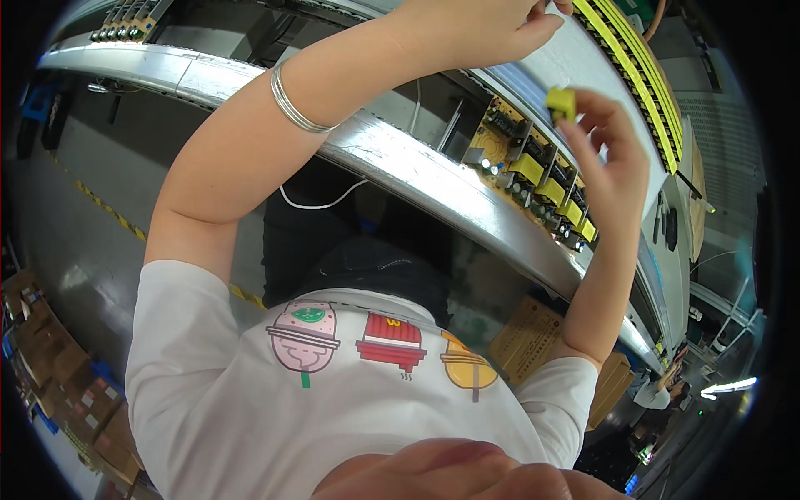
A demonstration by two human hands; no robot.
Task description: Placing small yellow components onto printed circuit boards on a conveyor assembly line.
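Note:
My right hand point(615, 146) pinches a small yellow-wrapped transformer point(561, 103) between thumb and fingertips, raised over the rail's far side. Just below it, a tan circuit board point(492, 143) lies on the line, crowded with black capacitors, upright metal heat sinks and several yellow transformers point(552, 192). My left hand point(500, 32) reaches across at the top, over the white work surface point(583, 62). Its thumb and fingers are bent together near the picture's upper edge, which cuts off part of the hand. Whatever they hold is hidden. Silver bangles circle my left forearm.
Long strips of yellow parts point(637, 83) lie beyond the white surface. A shiny metal rail point(408, 171) runs between me and the boards. Another populated board point(129, 21) sits far left. Cartons point(527, 337) stand under the line; another person point(656, 392) is at far right.

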